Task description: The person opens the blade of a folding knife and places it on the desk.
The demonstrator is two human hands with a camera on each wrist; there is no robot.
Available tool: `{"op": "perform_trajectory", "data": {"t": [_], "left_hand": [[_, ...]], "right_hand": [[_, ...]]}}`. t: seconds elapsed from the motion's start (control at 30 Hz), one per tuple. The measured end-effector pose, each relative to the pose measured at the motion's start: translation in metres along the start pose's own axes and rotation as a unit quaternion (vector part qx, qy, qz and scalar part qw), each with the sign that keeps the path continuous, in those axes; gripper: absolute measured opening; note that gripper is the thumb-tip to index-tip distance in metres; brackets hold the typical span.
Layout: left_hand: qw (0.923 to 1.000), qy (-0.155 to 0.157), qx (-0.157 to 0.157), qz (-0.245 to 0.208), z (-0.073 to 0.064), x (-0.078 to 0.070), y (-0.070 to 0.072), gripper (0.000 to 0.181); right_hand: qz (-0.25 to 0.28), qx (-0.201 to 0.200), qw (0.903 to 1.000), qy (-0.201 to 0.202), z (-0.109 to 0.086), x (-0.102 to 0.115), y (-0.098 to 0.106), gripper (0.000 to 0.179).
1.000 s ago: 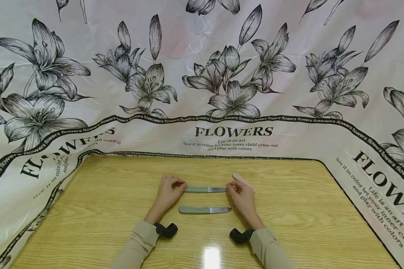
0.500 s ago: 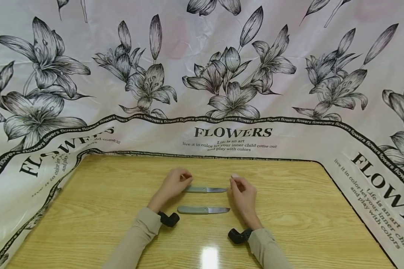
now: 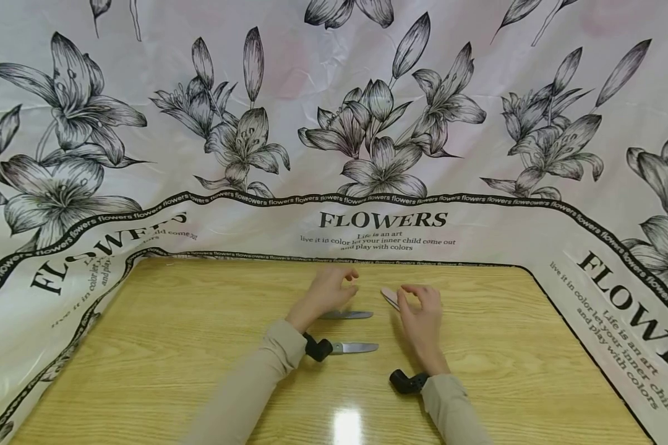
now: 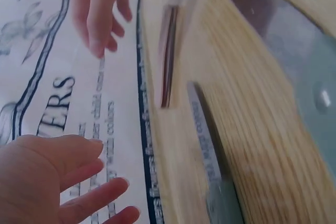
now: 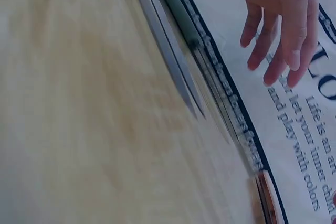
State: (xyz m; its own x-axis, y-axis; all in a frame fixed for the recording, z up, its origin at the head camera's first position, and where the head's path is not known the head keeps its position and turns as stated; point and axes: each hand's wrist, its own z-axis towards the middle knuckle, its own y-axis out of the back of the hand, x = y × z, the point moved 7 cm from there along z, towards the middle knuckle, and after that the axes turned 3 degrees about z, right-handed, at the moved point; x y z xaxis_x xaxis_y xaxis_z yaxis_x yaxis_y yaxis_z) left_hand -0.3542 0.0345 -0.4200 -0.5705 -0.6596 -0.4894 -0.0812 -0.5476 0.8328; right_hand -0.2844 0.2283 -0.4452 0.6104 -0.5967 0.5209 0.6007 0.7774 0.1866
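Head view, lettering: white cloth sheet printed with black line-drawn lilies [image 3: 479, 225] reads "FLOWERS", with "Life is an art / live it in color let your inner child come out and play with colors" below; black border bands repeat "flowers"; left copy creased, right copy partly out of frame.
Left wrist view, lettering: dark characters along the blade of the far steel-bladed knife with pale green handle [image 3: 349, 315]; too blurred to read.
Far knife, axis: left to right on the yellow wood-grain table [image 3: 117, 371], tip pointing right; handle mostly hidden behind the left hand [image 3: 328, 290].
Near steel-bladed knife with pale green handle [image 3: 356, 347]: parallel to the far knife, tip right; handle mostly hidden by the black wrist camera [image 3: 318, 347] and beige sleeve [image 3: 245, 377].
Slim flat pink bar with dark edge [image 3: 389, 296]: right of the blade tips, axis far left to near right; near part hidden by the right hand [image 3: 423, 315].
Left fingers: loosely bent, thumb apart, holding nothing; clear of the far knife.
Right fingers: loosely bent, thumb and forefinger apart, beside the pink bar, not gripping it.
Change: one second ago fingers were at both ends of the far knife; left hand has since moved right and farther, right hand rightward; both knives remain in place.
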Motion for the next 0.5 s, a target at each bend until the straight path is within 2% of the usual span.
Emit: {"op": "perform_trajectory", "data": {"t": [0.1,0.2,0.27,0.37,0.43,0.5], "left_hand": [[0.9993,-0.005,0.018,0.034,0.010,-0.016,-0.013,0.037],[0.9972,-0.013,0.026,0.069,0.020,-0.029,-0.027,0.045],[0.9954,-0.019,0.033,0.088,0.025,-0.035,-0.037,0.050],[0.9918,-0.023,0.056,0.112,0.029,-0.039,-0.055,0.055],[0.9895,-0.018,0.073,0.124,0.030,-0.039,-0.066,0.058],[0.9875,-0.012,0.086,0.131,0.029,-0.038,-0.074,0.059]], "right_hand": [[-0.041,0.014,0.9989,-0.016,0.003,-0.008,0.007,0.022],[-0.086,0.057,0.9923,-0.070,0.006,-0.019,0.011,0.035],[-0.110,0.099,0.9817,-0.120,0.006,-0.028,0.012,0.044],[-0.132,0.163,0.9594,-0.189,0.002,-0.041,0.011,0.056],[-0.139,0.197,0.9455,-0.219,-0.001,-0.047,0.009,0.062],[-0.144,0.221,0.9370,-0.229,-0.003,-0.050,0.008,0.065]]}}
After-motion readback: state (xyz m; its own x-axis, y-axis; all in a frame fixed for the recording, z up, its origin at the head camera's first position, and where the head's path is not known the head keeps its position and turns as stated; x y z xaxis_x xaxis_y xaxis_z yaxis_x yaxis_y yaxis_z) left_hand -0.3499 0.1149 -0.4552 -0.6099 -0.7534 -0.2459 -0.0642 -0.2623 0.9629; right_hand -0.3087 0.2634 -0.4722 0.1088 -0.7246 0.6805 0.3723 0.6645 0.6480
